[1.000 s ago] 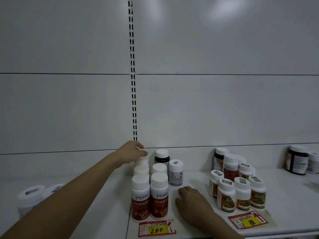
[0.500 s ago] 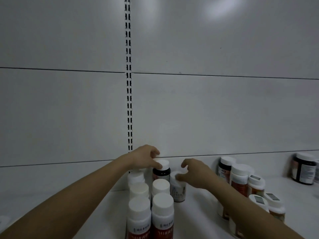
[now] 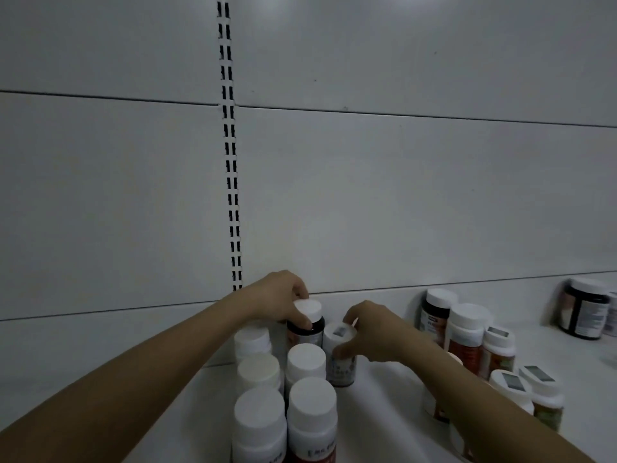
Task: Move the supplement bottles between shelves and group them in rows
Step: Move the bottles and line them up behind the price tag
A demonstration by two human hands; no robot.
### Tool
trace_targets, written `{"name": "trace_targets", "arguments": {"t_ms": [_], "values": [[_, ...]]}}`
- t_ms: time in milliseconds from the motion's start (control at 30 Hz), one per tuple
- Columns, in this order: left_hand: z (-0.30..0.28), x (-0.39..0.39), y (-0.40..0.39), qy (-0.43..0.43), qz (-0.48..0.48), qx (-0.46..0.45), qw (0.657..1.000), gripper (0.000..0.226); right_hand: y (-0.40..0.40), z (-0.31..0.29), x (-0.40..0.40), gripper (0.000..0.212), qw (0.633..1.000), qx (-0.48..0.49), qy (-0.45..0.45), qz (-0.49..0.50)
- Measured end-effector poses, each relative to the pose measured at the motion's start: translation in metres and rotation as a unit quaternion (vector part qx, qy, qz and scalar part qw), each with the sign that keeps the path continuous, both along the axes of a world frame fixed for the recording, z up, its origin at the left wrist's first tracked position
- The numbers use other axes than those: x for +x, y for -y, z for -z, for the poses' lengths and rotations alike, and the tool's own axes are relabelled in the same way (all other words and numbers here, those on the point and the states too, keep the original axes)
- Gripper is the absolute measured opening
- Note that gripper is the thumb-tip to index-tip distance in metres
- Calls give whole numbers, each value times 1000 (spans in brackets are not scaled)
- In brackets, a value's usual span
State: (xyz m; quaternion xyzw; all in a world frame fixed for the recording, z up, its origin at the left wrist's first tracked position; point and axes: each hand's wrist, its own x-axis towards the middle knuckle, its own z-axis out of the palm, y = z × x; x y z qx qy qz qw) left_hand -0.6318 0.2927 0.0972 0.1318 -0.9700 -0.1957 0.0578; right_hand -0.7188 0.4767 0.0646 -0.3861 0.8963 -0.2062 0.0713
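Observation:
On the white shelf (image 3: 384, 406), white-capped supplement bottles (image 3: 309, 412) stand in two rows running from the front edge to the back panel. My left hand (image 3: 280, 299) grips the white cap of a dark bottle (image 3: 307, 324) at the back of the right row. Right beside it, my right hand (image 3: 370, 332) holds a small white bottle (image 3: 340, 359) with a barcode sticker on its lid, thumb on the front and fingers over the cap. Both bottles stand upright on the shelf.
A second group of white-capped bottles (image 3: 467, 339) with red and orange labels stands to the right, partly behind my right forearm. A dark jar (image 3: 584, 312) sits at the far right. A slotted upright (image 3: 230, 162) runs up the back panel.
My right hand rose from the shelf front and closed round the small white bottle. My left hand shifted from the left row's back bottle to the dark bottle's cap. The view moved closer.

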Motion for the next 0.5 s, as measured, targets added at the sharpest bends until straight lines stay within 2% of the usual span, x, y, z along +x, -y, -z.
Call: {"name": "trace_targets", "arguments": {"t_ms": [200,333,500], "values": [[-4,5,-9,-1,-18,8,1000,59,-2,4,0,54,998,-25,49,10],[-8,13,-23,-35,-63,36,997,50,-7,-7,12,50,997,-39,62,33],[-73,36,-33,-127,-89,76,985,56,-31,-83,16,38,985,-162,50,39]]}}
